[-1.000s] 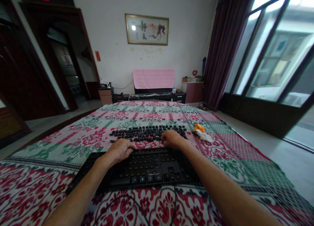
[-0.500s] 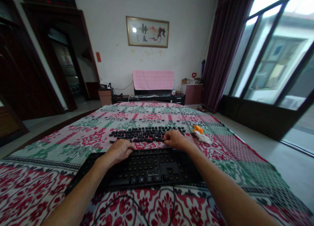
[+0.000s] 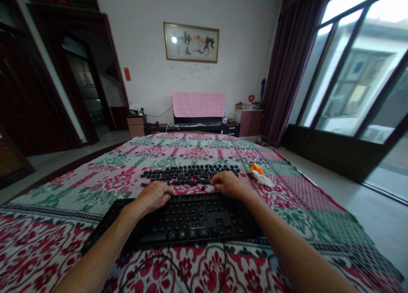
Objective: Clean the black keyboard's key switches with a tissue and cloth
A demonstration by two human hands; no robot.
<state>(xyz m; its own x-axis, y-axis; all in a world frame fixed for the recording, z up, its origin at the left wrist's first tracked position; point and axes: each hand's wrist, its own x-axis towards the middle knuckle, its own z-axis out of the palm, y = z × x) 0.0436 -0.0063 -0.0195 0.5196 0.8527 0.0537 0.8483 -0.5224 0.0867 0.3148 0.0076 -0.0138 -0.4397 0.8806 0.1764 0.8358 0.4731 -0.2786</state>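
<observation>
A black keyboard (image 3: pixel 178 225) with most keycaps off lies before me on the patterned bedspread. A few keycaps remain along its near row. My left hand (image 3: pixel 154 196) is closed over its far edge, left of the middle, fingers bent toward the frame. Beyond the keyboard, loose black keycaps (image 3: pixel 188 173) lie in rough rows. My right hand (image 3: pixel 228 184) hovers at their near right side, over the keyboard's far edge. Its fingers are bent, with a small gap between thumb and forefinger, and nothing shows there. One keycap (image 3: pixel 203 188) lies just left of those fingertips.
An orange thing (image 3: pixel 256 168) and a crumpled white piece (image 3: pixel 263 178) lie right of the keycaps. The keyboard's black cable (image 3: pixel 172 261) loops across the bedspread (image 3: pixel 127 153) toward me. Farther back stands a low cabinet with a pink cloth (image 3: pixel 198 105) over a dark panel.
My right hand has loosened its pinch and lifted slightly off the near keycaps. A single keycap now shows just nearer than the rows. My left hand stays at the keyboard.
</observation>
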